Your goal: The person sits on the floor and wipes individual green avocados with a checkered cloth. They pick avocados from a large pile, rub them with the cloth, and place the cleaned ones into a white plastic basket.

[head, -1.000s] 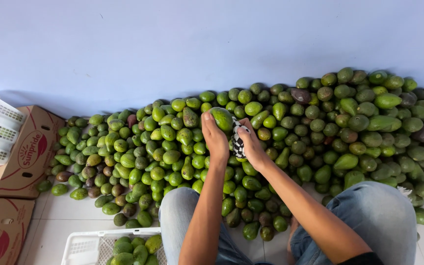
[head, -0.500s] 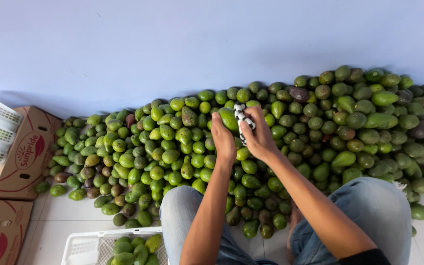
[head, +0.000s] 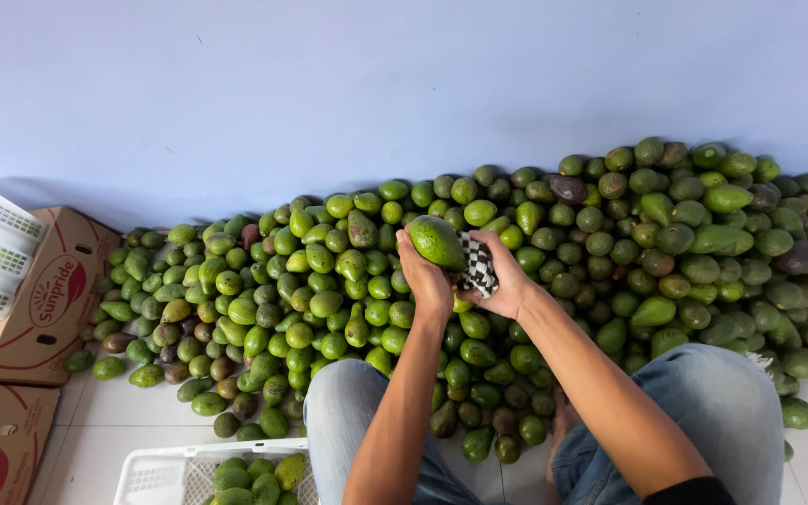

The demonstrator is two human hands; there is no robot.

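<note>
While the left hand [head: 425,281] cups a large green avocado [head: 438,241] from below, fingers curled shut around its lower left side, the fruit's long axis slants from upper left to lower right. Just right of it, touching its lower end, the right hand [head: 507,281] is closed on a black-and-white checkered cloth [head: 479,266], above the avocado pile [head: 610,243].

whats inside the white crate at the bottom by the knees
Green avocados lie inside the white plastic crate, piled toward its right side. Only the top of the crate shows; the rest runs off the bottom edge of the picture, so how many it holds cannot be seen.
</note>
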